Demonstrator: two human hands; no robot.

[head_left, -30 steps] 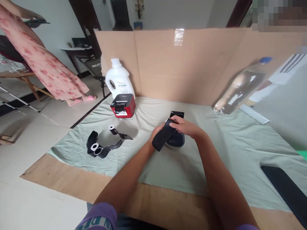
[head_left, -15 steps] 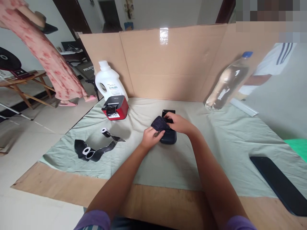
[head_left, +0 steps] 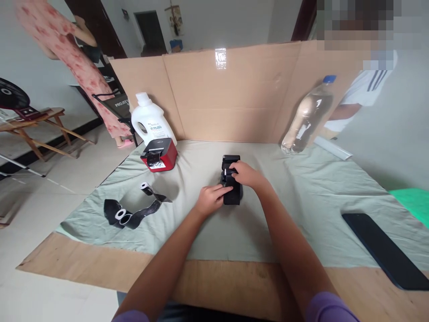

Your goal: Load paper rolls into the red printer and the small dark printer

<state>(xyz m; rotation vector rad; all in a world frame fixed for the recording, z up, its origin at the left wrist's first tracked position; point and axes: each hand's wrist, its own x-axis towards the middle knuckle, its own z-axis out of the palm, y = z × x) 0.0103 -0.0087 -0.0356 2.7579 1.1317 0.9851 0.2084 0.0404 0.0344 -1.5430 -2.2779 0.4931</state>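
Observation:
A small black printer-like device (head_left: 231, 158) lies on the cloth with its lid raised at the far end. A black paper roll (head_left: 229, 171) with a white core sits at its opening, and a loose black strip (head_left: 232, 195) hangs down over the device's near part. With bent fingers, my right hand (head_left: 248, 173) grips the roll from the right. My left hand (head_left: 209, 200) lies at the left side, its fingers stretched out and the index fingertip resting on the strip. Most of the device's inside is hidden by the roll and my fingers.
To the left are unrolled black paper rolls (head_left: 134, 219), a red-and-black printer (head_left: 161, 156) and a white jug (head_left: 154, 120). A clear bottle (head_left: 310, 116) leans against the cardboard screen (head_left: 231, 98). A phone (head_left: 385, 250) lies at right. Two people stand beyond the table.
The black paper has moved from my left hand, left of the device, onto the device. My left fingers have straightened. The camera view has shifted slightly.

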